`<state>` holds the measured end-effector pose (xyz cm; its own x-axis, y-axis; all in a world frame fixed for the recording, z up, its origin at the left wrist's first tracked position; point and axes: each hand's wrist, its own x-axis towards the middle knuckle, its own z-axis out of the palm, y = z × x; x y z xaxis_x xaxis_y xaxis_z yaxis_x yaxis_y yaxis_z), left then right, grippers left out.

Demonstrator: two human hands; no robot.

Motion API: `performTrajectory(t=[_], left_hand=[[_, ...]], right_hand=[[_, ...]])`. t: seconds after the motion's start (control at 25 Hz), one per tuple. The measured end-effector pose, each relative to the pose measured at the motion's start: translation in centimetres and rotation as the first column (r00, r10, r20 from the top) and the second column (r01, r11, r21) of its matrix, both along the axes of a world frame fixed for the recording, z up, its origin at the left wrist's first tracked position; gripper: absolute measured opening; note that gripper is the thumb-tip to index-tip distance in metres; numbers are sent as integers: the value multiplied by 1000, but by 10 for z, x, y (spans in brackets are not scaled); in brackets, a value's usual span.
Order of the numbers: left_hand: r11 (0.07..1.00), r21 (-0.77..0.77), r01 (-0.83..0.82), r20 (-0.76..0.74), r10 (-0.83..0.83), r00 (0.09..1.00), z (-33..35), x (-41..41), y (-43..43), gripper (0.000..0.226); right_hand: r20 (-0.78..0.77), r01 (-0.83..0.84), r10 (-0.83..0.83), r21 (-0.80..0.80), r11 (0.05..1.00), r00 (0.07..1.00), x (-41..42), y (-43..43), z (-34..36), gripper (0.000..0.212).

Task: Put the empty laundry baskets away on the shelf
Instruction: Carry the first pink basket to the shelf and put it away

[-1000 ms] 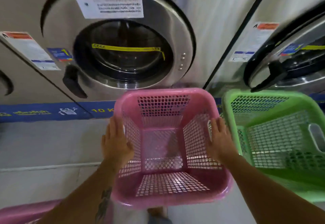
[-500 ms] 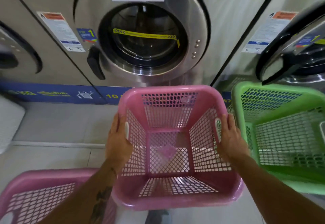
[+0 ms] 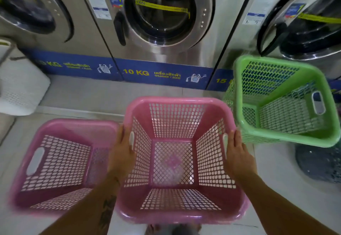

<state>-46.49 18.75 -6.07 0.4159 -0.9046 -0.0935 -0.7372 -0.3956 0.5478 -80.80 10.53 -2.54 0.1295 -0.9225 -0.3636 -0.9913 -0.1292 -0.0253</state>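
Steel-fronted washers (image 3: 166, 11) with round glass doors stand along the back edge of the tiled floor (image 3: 83, 94), with a blue strip (image 3: 156, 73) printed "10 KG" running along their foot.

Near the front edge, the middle pink basket (image 3: 175, 122) is held above the floor with its mouth facing straight up at the camera. Its depth runs downward. The mouth is close to square with rounded corners, so no side reads as longer. Its handle slots sit on the left and right walls.

The left grip (image 3: 122, 153) lies on the left rim at the slot and the right grip (image 3: 238, 155) on the right rim. On both, the fingers are laid fairly straight and point toward the washers. They press the basket between them and are not curled round it; the thumbs are hidden.

Half a second ago both grips sat at the same slots. The view has since drawn back: the second pink basket (image 3: 60, 162), on the floor to the left with its rim touching the held one's, now shows almost whole. The green basket (image 3: 287, 114) to the right shows complete, and a white basket (image 3: 20, 88) has come in at the left edge.

All are glossy plastic, with smooth rolled rims, lattice walls and perforated bottoms. A dark grey textured mat (image 3: 319, 164) lies under the green one's near corner.
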Motion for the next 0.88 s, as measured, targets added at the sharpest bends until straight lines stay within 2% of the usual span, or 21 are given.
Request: performTrajectory(t=[0.16, 0.32, 0.52, 0.6, 0.72, 0.8, 0.88], left_hand=[[999, -1, 39, 18, -39, 999, -52, 4, 35, 78], [993, 72, 88, 143, -98, 985, -116, 9, 54, 82], [994, 79, 80, 11, -82, 997, -168, 3, 74, 78], [989, 107, 98, 1, -99, 995, -168, 0, 75, 81], [958, 250, 137, -1, -141, 990, -156, 6, 75, 90], [933, 318, 168, 15, -182, 983, -134, 10, 72, 84], [944, 292, 152, -6, -157, 988, -97, 1, 67, 68]], right_hand=[[-8, 40, -40, 47, 998, 999, 3, 37, -58, 101], [22, 102, -104, 72, 992, 994, 10, 61, -131, 105], [50, 159, -162, 52, 986, 986, 5, 92, -186, 107], [69, 161, -165, 58, 985, 984, 1, 95, -191, 105], [111, 149, -165, 137, 979, 980, -6, 89, -176, 101], [146, 118, -143, 167, 979, 979, -10, 86, -152, 92], [166, 150, -177, 166, 975, 970, -11, 83, -114, 89]])
